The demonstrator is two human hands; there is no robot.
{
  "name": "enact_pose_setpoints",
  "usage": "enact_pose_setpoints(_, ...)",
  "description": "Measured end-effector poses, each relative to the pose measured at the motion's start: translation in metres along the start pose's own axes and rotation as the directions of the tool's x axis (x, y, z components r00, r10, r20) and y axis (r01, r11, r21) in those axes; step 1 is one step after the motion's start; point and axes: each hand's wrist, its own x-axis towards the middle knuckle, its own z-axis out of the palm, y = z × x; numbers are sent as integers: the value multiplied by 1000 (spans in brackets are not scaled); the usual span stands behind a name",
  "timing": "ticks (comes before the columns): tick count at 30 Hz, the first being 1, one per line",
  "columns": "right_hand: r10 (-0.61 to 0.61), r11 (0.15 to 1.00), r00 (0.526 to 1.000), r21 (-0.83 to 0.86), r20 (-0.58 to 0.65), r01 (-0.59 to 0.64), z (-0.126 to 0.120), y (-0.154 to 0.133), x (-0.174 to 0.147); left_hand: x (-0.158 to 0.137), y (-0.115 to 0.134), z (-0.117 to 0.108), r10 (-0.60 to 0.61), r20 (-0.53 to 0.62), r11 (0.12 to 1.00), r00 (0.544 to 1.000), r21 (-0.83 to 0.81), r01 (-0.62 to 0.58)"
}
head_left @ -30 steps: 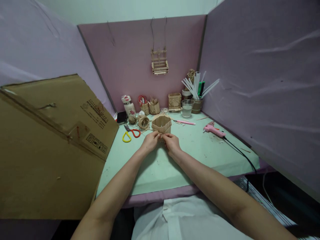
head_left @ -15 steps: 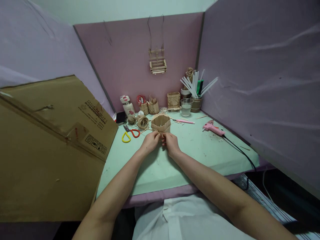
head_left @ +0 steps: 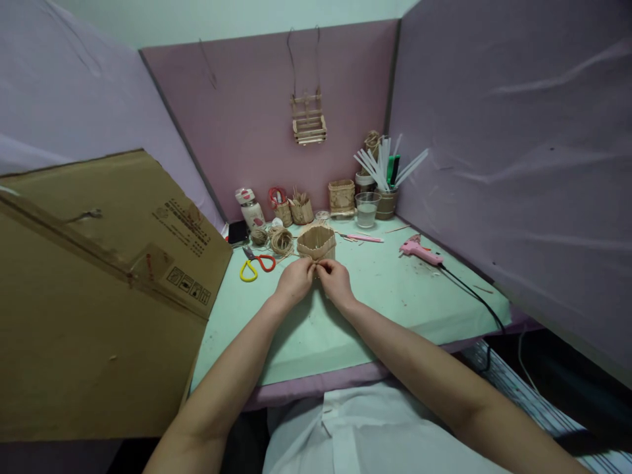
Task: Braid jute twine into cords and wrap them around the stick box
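A small tan many-sided container (head_left: 326, 249) with an uneven rim stands upright at the middle of the table. Twine runs round it, and both hands meet at its near side. My left hand (head_left: 295, 280) is closed, thumb and forefinger pinching the twine (head_left: 307, 257) there. Opposite it, my right hand (head_left: 336, 280) is closed too, its fingertips on the twine close to the left ones. The fingers hide most of the knot area. Left of the container lie a coil of twine (head_left: 281, 241) and scissors (head_left: 257, 263) with one yellow and one red handle.
A pink glue gun (head_left: 421, 252) lies at the right, its cord trailing off the table edge. Behind are a pink pen-like cutter (head_left: 364, 238), a plastic cup of water (head_left: 367, 214) and a holder with white glue sticks (head_left: 386, 204). A large cardboard sheet (head_left: 108, 296) leans at the left.
My right hand's fingers have shifted slightly up and left, and its thumb and forefinger now pinch closer to my left hand. The container stays in place.
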Motion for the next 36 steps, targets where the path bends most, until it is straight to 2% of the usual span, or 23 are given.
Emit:
enact_pose_setpoints(8,-89,983,996,-159,22,91,0,-3,-2,2,1,-4,82,22,994,996,70,-83)
enact_pose_setpoints(15,-69,982,996,-171,53,77,-1,-4,-3,8,-3,-2,34,72,999,997,-3,-34)
enact_pose_setpoints(20,-45,983,996,-174,72,57,-1,-3,-4,12,-7,-6,69,180,992,981,-116,-48)
enact_pose_setpoints(26,-32,986,996,-163,87,46,0,-1,-5,16,-6,-19,135,283,985,950,-139,-99)
enact_pose_setpoints(36,-46,983,994,-176,95,62,0,-1,-5,18,-9,-15,129,277,982,952,-167,-85)
